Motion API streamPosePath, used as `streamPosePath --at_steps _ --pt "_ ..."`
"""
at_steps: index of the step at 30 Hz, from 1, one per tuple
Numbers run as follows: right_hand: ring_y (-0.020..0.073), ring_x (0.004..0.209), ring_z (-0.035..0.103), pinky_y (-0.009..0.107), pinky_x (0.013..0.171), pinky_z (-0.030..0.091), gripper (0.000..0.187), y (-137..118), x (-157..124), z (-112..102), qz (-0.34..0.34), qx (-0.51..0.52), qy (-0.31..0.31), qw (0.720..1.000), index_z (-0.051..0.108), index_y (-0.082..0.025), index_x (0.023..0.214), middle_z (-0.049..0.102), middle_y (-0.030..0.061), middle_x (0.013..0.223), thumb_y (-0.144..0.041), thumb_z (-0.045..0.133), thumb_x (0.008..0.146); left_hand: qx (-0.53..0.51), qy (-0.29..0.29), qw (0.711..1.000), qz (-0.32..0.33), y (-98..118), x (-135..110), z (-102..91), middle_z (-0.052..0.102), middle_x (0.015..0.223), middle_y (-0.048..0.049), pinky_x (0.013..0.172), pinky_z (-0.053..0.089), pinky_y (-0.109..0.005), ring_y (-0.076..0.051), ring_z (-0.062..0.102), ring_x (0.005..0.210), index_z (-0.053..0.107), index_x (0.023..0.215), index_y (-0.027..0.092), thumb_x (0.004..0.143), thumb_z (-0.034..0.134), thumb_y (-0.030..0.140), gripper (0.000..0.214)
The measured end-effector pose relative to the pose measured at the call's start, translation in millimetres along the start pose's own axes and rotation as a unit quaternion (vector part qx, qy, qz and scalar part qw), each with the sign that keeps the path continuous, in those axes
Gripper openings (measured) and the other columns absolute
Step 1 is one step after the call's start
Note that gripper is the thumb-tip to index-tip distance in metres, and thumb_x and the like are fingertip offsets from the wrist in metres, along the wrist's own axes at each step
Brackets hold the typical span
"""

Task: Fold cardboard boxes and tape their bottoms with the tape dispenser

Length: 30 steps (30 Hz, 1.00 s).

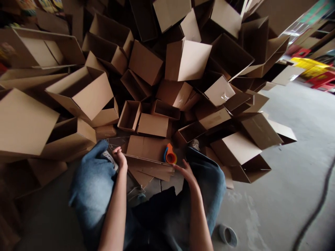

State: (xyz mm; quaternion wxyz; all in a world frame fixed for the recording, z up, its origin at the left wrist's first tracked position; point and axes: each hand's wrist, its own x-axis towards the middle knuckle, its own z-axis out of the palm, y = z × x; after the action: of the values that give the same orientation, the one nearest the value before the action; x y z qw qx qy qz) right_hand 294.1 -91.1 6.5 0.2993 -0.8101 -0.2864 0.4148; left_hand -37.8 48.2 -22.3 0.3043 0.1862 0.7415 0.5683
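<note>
A folded cardboard piece (146,148), seemingly a flattened or partly folded box, lies in front of me between my knees. At its left end is my left hand (120,158), its fingers loosely bent and not wrapped round the cardboard. My right hand (187,172) reaches to the near right corner with fingers spread, one fingertip at or touching the edge. An orange and blue tape dispenser (171,155) stands on the cardboard's right end, just beyond those fingers. Under the near edge lie more flat cardboard sheets (142,177).
Many open cardboard boxes (188,61) are heaped ahead and to both sides. A roll of tape (228,235) lies on the concrete floor (264,205) at my right. Farther right runs a dark cable (318,209); red and yellow items (311,69) stand behind.
</note>
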Motion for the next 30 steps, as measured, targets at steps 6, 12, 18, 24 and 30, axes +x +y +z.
streamPosePath --at_steps 6,12,18,24,30 --pt "0.0339 0.160 0.026 0.042 0.129 0.027 0.095 -6.5 -6.7 10.1 -0.131 -0.055 0.023 0.990 0.062 -0.007 0.145 0.050 0.0180 0.159 -0.066 0.075 0.071 0.003 -0.019 1.000 -0.006 0.0 -7.8 -2.5 0.064 0.094 -0.0048 0.105 0.049 -0.039 -0.024 0.064 0.108 0.054 0.082 0.023 0.074 0.045 0.014 0.015" --pt "0.0373 0.148 0.045 0.043 0.124 0.035 0.081 -24.1 -18.4 18.7 -0.137 -0.210 0.006 0.968 0.073 -0.009 0.132 0.066 0.0177 0.142 -0.071 0.071 0.081 0.022 -0.028 0.999 -0.001 1.1 -12.5 -6.3 0.065 0.092 -0.0044 0.105 0.050 -0.042 -0.025 0.064 0.111 0.052 0.082 0.025 0.078 0.046 0.019 0.009" --pt "0.0363 0.137 0.057 0.040 0.117 0.042 0.085 -32.7 -25.9 15.3 -0.156 -0.300 -0.016 0.941 0.073 -0.009 0.132 0.071 0.0193 0.132 -0.079 0.063 0.086 0.048 -0.031 0.998 0.009 1.4 -13.9 -9.6 0.064 0.091 -0.0055 0.102 0.051 -0.041 -0.027 0.064 0.108 0.051 0.081 0.025 0.082 0.047 0.022 0.005" --pt "0.0366 0.130 0.062 0.040 0.111 0.046 0.089 -38.9 -25.5 18.8 -0.139 -0.329 -0.020 0.934 0.073 -0.007 0.131 0.072 0.0195 0.130 -0.083 0.050 0.090 0.068 -0.025 0.997 0.004 2.8 -12.7 -10.1 0.062 0.088 -0.0053 0.099 0.051 -0.041 -0.028 0.063 0.101 0.051 0.076 0.026 0.084 0.052 0.025 0.008" --pt "0.0369 0.127 0.066 0.038 0.103 0.051 0.081 -48.8 -28.0 19.4 -0.096 -0.324 -0.009 0.941 0.073 -0.011 0.132 0.074 0.0193 0.126 -0.078 0.061 0.088 0.063 -0.047 0.997 0.027 -0.6 -7.4 -8.9 0.061 0.086 -0.0038 0.099 0.050 -0.039 -0.027 0.063 0.099 0.049 0.072 0.026 0.087 0.056 0.027 0.017"
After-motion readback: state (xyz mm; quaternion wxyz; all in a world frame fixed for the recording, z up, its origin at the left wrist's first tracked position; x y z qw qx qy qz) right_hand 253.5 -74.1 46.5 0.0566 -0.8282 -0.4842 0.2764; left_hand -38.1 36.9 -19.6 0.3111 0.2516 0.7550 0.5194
